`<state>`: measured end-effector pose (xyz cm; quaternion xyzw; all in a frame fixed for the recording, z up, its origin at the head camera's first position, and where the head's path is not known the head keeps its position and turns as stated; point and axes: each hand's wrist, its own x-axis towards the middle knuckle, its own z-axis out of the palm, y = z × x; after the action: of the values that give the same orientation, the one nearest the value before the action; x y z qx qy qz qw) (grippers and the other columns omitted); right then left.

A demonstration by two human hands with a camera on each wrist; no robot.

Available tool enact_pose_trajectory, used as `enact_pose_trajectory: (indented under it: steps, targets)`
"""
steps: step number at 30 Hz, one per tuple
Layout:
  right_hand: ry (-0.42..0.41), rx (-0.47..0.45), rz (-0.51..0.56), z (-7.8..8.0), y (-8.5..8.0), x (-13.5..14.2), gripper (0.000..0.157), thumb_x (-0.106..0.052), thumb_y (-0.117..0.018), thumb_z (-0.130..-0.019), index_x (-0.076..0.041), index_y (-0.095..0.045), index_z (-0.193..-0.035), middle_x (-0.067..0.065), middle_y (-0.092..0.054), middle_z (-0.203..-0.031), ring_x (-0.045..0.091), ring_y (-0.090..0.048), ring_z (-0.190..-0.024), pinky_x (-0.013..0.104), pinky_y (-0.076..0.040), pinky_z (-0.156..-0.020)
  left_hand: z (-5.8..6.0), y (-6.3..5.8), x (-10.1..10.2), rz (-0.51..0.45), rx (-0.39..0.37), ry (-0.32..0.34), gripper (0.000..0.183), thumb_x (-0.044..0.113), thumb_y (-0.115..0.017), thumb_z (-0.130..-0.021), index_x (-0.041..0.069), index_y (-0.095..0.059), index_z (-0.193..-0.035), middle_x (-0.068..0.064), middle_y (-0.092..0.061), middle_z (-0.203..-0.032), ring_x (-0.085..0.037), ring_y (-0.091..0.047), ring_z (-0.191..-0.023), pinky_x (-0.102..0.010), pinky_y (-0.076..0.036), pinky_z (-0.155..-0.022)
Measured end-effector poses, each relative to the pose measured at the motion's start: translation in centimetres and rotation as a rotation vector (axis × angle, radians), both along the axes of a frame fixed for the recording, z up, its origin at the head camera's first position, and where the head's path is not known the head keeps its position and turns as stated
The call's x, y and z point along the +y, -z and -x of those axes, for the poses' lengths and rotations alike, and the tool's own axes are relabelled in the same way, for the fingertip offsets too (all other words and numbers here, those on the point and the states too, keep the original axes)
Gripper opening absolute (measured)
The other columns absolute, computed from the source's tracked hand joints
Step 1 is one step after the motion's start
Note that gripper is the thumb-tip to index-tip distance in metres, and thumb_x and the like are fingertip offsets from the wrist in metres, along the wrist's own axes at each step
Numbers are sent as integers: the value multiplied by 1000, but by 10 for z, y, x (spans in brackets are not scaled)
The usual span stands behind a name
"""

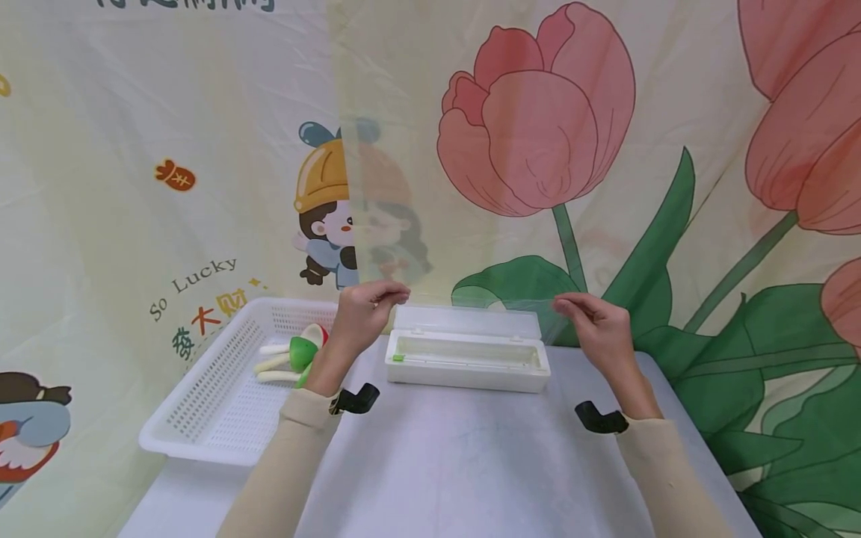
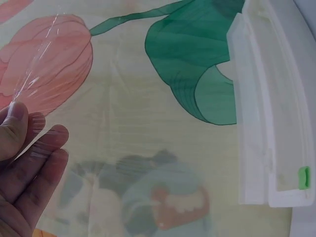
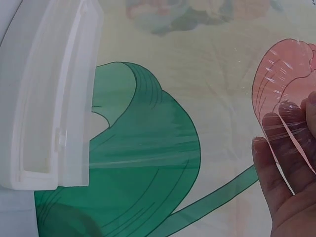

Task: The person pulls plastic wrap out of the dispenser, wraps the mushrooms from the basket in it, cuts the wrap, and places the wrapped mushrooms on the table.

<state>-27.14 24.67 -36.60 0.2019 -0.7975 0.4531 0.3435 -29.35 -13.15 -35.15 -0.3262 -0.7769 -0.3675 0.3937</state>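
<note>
A sheet of clear cling film [image 2: 35, 61] stretches between my two hands, above the back of a long white dispenser box [image 1: 464, 379]. My left hand [image 1: 363, 317] pinches one end between thumb and forefinger, beyond the box's left end. At the other end, my right hand [image 1: 599, 332] pinches the film past the box's right side. In both wrist views the film shows as shiny creases running to the fingertips. The translucent lid [image 1: 471, 323] of the box is raised at the back. A small green cutter slide [image 1: 398, 358] sits at the left of the front rim.
A white perforated basket [image 1: 195, 448] stands on the left of the table [image 1: 457, 463], partly behind my left forearm. Inside it lie several green, red and white pieces [image 1: 303, 354] with pale handles. A printed cloth with tulips [image 1: 538, 134] hangs behind the table.
</note>
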Motion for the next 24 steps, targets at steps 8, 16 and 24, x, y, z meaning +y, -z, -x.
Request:
enact_pose_trajectory:
  steps: [8, 16, 24]
  targets:
    - [-11, 14, 5, -1, -8, 2, 12, 4, -68, -94, 5, -75, -104, 23, -76, -95, -11, -68, -88, 8, -53, -82, -2, -6, 2, -42, 46, 12, 6, -2, -80, -84, 2, -80, -88, -10, -79, -84, -21, -78, -77, -34, -62, -70]
    - [-29, 12, -5, -11, -17, 3, 12, 2, -68, -95, 2, -75, -104, 20, -77, -96, -8, -69, -90, 9, -53, -83, -11, -14, -2, -64, 33, 29, 8, -2, -82, -83, 4, -81, -89, -8, -79, -84, -20, -77, -77, -25, -60, -72]
    - [-130, 52, -30, -38, -8, 4, 19, 16, -68, -89, 2, -74, -101, 17, -75, -89, -5, -70, -88, 10, -54, -82, -40, -5, -11, -83, -126, 121, 15, -3, -82, -82, 6, -81, -93, -6, -80, -93, -22, -77, -86, -17, -57, -77]
